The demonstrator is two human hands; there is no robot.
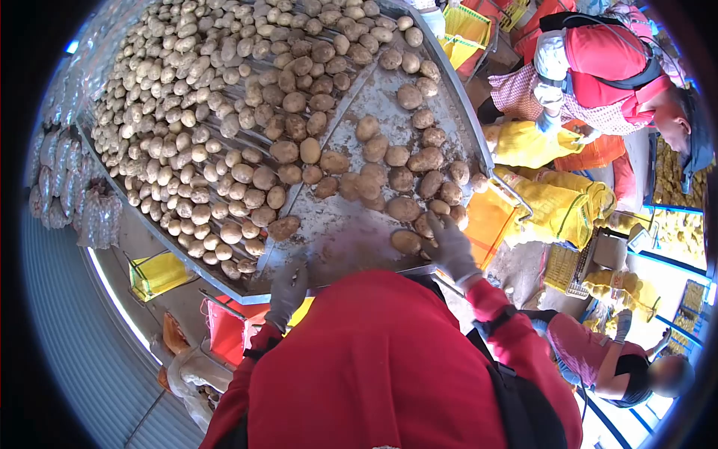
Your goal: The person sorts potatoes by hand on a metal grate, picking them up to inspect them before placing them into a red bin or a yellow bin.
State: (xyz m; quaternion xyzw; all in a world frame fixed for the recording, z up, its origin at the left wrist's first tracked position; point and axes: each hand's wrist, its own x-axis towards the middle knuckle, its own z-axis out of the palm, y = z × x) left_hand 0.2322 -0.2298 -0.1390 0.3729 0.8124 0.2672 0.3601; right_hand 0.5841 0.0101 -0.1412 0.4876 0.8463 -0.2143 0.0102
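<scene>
Brown, soil-dusted potatoes (pixel 404 209) lie loose on the right part of a metal sorting table (pixel 351 266). My right hand (pixel 452 251), in a pale grey glove, reaches over the front right edge with its fingers apart against the nearest potatoes, including one potato (pixel 406 241) just left of the fingertips. I see no potato lifted off the surface. My left hand (pixel 288 292), gloved too, rests at the front edge with fingers stretched forward and nothing visible in it. A single potato (pixel 284 228) lies a little beyond it.
A thick spread of potatoes (pixel 187 112) covers the left and far table. Orange sacks (pixel 490 224) and yellow mesh bags (pixel 553 202) hang or stand at the right edge. A red sack (pixel 228 329) hangs below left. Two people (pixel 609 63) work on the right.
</scene>
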